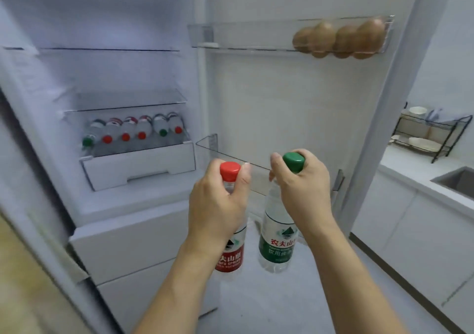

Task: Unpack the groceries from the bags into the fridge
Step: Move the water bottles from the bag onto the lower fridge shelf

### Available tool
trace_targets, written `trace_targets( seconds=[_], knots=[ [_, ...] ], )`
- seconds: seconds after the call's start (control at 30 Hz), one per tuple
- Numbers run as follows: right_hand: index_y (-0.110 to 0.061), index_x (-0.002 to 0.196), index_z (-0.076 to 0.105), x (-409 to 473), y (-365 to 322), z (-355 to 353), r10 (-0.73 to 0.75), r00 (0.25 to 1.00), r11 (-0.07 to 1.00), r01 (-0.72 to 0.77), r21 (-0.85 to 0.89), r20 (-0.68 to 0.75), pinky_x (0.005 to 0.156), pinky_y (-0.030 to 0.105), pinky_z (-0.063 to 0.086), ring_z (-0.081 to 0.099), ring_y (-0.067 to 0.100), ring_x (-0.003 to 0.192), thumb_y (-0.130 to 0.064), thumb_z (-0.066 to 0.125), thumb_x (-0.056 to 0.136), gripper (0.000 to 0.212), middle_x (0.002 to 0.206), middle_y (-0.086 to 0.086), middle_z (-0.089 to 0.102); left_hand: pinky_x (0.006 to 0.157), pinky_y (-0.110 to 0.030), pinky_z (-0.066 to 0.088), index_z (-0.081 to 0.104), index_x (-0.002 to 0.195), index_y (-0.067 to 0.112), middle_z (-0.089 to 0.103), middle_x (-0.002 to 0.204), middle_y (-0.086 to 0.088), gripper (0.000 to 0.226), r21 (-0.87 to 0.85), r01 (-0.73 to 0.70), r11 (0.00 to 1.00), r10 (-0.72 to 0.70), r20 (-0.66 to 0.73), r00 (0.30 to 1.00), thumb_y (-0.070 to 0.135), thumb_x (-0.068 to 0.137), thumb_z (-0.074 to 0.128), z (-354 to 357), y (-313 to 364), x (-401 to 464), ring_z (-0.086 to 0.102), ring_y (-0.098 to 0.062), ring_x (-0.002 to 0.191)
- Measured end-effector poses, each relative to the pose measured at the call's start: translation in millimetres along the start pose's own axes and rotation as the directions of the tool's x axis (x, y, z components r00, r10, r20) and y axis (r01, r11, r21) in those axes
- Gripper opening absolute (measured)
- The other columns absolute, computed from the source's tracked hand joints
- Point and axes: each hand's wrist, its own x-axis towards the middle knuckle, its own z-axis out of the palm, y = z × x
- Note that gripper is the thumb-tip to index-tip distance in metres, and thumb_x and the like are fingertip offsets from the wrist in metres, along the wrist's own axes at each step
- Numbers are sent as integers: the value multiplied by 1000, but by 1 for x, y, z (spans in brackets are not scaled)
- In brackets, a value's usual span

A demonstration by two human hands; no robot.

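The fridge (143, 218) stands open in front of me. My left hand (218, 200) grips the neck of a red-capped, red-labelled water bottle (230, 256), held upright. My right hand (302, 190) grips the neck of a green-capped, green-labelled water bottle (277, 244), also upright. Both bottles hang in the air just in front of the clear lower door shelf (213, 149). Several more water bottles (133, 131) lie side by side in the open drawer (138, 166) inside the fridge, caps toward me.
The upper door shelf (230, 36) holds several brown kiwis (341, 38). Two glass shelves (107, 50) sit above the drawer. To the right are a white counter (410, 177), a sink (459, 179) and a black dish rack (433, 133) with plates.
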Motion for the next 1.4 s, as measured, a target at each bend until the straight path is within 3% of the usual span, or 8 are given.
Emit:
trace_targets(
  seconds=[0.13, 0.4, 0.6, 0.7, 0.83, 0.93, 1.1, 1.4],
  knots=[
    [-13, 77, 61, 13, -9, 44, -46, 989, 997, 36, 72, 140, 59, 25, 47, 62, 19, 67, -41, 61, 87, 29, 70, 3, 68, 53, -18, 41, 52, 80, 22, 57, 61, 6, 43, 112, 54, 992, -41, -117, 992, 63, 88, 41, -26, -18, 13, 55, -8, 59],
    [-15, 77, 61, 32, -21, 112, -100, 941, 975, 28, 221, 324, 62, 31, 50, 63, 23, 70, -37, 63, 87, 24, 71, 4, 68, 60, -34, 49, 50, 85, 21, 58, 65, 4, 41, 226, 195, 954, -98, -383, 919, 61, 89, 43, -63, -48, 27, 57, -11, 62],
    [-14, 78, 60, 35, -20, 164, -108, 906, 966, -2, 259, 410, 66, 35, 51, 63, 24, 72, -37, 62, 87, 25, 73, 5, 67, 59, -27, 44, 49, 89, 19, 56, 67, 7, 39, 242, 288, 926, -147, -471, 870, 58, 90, 45, -81, -79, 42, 56, -8, 64],
    [-15, 78, 60, 43, -22, 191, -126, 906, 967, 22, 252, 404, 64, 30, 48, 62, 21, 74, -39, 61, 88, 27, 75, 4, 67, 59, -13, 41, 48, 92, 21, 57, 71, 11, 34, 217, 305, 927, -167, -489, 856, 55, 90, 48, -90, -97, 58, 57, -3, 71],
    [-13, 80, 59, 55, -29, 230, -117, 910, 966, 11, 258, 399, 61, 26, 46, 62, 23, 75, -38, 61, 90, 27, 77, 6, 67, 61, -7, 41, 48, 100, 23, 58, 81, 13, 27, 110, 325, 939, -235, -482, 844, 49, 93, 50, -106, -126, 87, 58, 0, 75],
    [-14, 79, 58, 63, -32, 261, -103, 913, 963, -8, 270, 396, 62, 28, 46, 62, 24, 75, -37, 61, 90, 26, 77, 8, 67, 59, -6, 39, 47, 100, 20, 54, 82, 10, 22, -78, 379, 922, -363, -514, 777, 41, 96, 52, -120, -151, 116, 53, 0, 69],
    [-19, 76, 56, 75, -34, 308, -80, 912, 965, -30, 259, 403, 59, 24, 42, 62, 23, 74, -39, 60, 90, 24, 77, 6, 67, 69, -22, 40, 42, 91, 28, 52, 86, 6, 15, -415, 356, 838, -538, -512, 669, 36, 98, 53, -140, -200, 156, 51, -9, 76],
    [-13, 78, 57, 105, -25, 371, -49, 914, 974, -46, 223, 403, 60, 28, 44, 60, 25, 74, -38, 61, 89, 27, 77, 9, 67, 101, -52, 46, 41, 90, 38, 54, 101, 3, 16, -635, 326, 700, -674, -437, 596, 39, 97, 55, -140, -265, 210, 55, -20, 99]
  ],
)
